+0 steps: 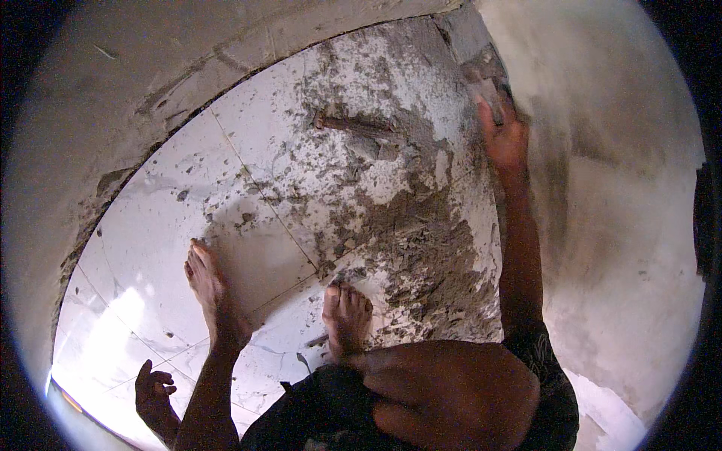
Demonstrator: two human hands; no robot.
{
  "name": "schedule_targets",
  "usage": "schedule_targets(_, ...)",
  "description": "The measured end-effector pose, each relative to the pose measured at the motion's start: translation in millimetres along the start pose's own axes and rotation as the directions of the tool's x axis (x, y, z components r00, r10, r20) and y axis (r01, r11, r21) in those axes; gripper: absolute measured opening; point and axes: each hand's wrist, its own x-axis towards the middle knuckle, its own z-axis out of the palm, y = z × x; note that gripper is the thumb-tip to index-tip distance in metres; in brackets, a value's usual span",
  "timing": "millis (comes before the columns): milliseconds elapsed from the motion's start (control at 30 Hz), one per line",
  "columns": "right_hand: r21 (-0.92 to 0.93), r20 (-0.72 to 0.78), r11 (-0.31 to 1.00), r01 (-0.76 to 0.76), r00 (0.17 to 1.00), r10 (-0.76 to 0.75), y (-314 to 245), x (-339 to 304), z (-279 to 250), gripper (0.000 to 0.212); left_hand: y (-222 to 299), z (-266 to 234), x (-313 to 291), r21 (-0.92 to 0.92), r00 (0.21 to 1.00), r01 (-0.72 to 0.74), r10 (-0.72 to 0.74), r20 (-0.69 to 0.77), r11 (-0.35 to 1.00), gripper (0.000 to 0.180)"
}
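My right hand (507,141) reaches far forward along the foot of the right wall. Its fingers are bent around or against a greyish, mortar-smeared piece at the wall's base, blurred and too unclear to name. My left hand (156,398) hangs low at the left, beside my left leg, its fingers loosely curled and apart with nothing in them. Crumbly grey mortar (421,240) is spread over the white floor tiles (278,278), thickest near the right wall. A brown, stick-like tool (353,124) lies on the mortar, left of my right hand.
A bare plastered wall (602,188) rises at the right. Another rough cement wall (135,90) curves along the far left, with a dark gap at its foot. My bare feet stand on the tiles, the left foot (209,286) further out than the right foot (347,316).
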Motion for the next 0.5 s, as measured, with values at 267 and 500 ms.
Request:
schedule_targets(267,0.001,-0.009,0.998,0.065,0.998,-0.065,-21.8,-9.7,1.3,0.044,-7.6,8.4,-3.6,0.0,1.0,0.006,-0.006,0.013,1.0,0.055)
schedule_targets(500,-0.185,-0.066,0.974,0.127,0.988,-0.141,-30.9,-11.2,8.7,0.048,-8.9,14.7,-7.4,0.061,0.996,-0.051,0.055,-0.077,0.997,0.052)
